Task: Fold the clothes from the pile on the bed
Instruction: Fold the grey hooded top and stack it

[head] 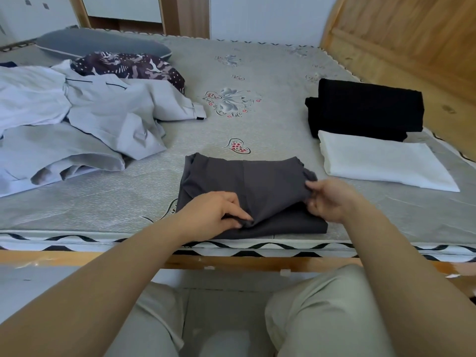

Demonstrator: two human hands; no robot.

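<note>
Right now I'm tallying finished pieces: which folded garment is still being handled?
The dark grey garment at the mattress's near edge; both hands pinch it. The folded black and white pieces lie untouched to the right.

No legible text on anything

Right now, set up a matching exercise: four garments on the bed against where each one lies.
Things:
1. dark grey garment
2. folded white garment
3. folded black garment
4. patterned dark garment

Places:
A. far side of the unfolded pile, by the grey pillow
B. near edge of the bed, held by both hands
C. right side, farther back, near the wooden bed frame
D. right side, just in front of the black one

Pairs: 1-B, 2-D, 3-C, 4-A
</note>
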